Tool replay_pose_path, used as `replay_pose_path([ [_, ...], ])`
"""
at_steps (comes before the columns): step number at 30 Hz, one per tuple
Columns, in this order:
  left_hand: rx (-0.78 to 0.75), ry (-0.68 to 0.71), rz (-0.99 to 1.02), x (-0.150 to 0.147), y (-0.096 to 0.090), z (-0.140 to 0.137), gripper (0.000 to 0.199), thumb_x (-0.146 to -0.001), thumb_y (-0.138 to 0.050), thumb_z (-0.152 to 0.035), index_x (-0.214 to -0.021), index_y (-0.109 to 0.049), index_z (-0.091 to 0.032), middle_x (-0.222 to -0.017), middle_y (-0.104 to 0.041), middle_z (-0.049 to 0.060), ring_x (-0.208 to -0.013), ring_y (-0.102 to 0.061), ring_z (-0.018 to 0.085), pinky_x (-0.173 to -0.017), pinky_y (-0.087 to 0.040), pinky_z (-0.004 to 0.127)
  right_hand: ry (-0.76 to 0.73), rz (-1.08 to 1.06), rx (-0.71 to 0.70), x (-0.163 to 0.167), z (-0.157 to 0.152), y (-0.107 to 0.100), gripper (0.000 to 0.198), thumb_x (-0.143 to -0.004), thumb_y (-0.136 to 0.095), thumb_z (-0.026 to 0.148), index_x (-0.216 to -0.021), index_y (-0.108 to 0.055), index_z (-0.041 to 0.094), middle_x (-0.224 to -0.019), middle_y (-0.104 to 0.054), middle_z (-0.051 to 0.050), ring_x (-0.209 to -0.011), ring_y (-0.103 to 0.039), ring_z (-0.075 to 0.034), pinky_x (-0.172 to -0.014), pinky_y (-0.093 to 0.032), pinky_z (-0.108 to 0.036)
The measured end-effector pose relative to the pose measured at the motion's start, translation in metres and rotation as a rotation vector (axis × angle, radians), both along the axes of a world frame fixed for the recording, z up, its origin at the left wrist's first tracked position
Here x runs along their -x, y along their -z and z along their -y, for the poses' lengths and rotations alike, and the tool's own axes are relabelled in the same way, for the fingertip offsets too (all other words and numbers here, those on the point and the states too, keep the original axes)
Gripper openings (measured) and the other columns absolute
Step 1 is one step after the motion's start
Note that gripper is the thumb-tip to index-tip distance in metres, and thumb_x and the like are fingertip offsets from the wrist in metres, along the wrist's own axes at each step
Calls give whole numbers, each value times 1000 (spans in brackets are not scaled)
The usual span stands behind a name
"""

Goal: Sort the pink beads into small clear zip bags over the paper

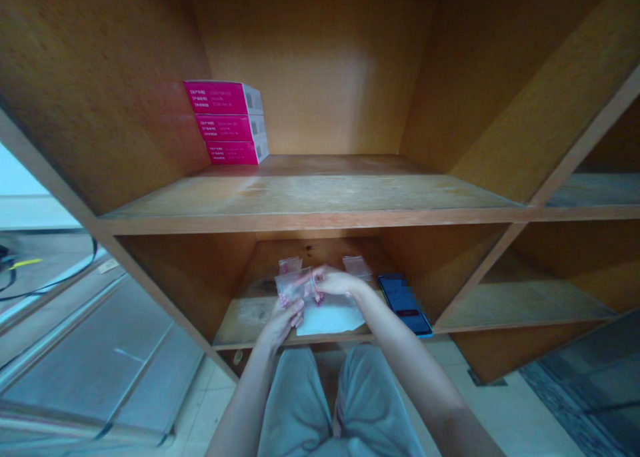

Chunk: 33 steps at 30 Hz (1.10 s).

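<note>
A small clear plastic zip bag (289, 285) is gripped at its lower edge by my left hand (285, 322), fingers closed around it. Small pink pieces gather at the bottom of the bag; their kind is too small to tell. My right hand (333, 281) is at the bag's mouth, where a red line runs, and its pinched fingers seem to reach inside. What those fingers hold cannot be made out. Just below them is a little cluster of pink pieces (319, 300), over a white sheet of paper (327, 318) on the lower shelf.
Behind my hands lie another small bag with pink pieces (290, 264) and a clear bag (357, 266). A phone (406, 307) rests at the right of this compartment. Three pink boxes (230, 125) are stacked on the upper shelf (320, 197). Wooden side walls enclose the compartment.
</note>
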<state>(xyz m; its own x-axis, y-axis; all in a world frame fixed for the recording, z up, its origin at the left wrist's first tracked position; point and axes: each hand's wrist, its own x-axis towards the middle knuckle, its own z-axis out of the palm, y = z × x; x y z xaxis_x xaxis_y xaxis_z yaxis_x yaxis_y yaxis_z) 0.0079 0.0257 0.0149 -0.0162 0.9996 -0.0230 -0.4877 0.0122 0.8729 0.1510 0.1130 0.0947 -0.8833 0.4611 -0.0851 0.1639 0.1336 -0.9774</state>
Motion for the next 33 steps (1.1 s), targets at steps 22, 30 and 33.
replay_pose_path([
  [22,-97,94,38,7,-17,-1,75,-59,-74,-19,-125,-39,-28,-96,-62,6,-45,-46,3,-41,-34,16,-64,-35,28,-4,4,5,44,-67,-65,42,-98,-64,10,-50,-51,5,-45,-38,-5,-47,-33,-19],
  [30,-151,-18,138,-2,-14,0,59,-57,-75,-22,-110,-49,-25,-114,-57,8,-101,-55,24,-85,-43,36,-56,-46,89,-2,8,7,36,-67,-63,41,-86,-66,11,-53,-50,5,-46,-39,-5,-47,-32,-19],
  [33,-172,-58,164,-5,-13,-1,54,-59,-74,-23,-108,-50,-25,-115,-56,7,-105,-53,23,-89,-40,36,-36,-58,104,-4,7,10,31,-68,-62,39,-79,-66,11,-53,-50,5,-46,-40,-6,-47,-32,-20],
])
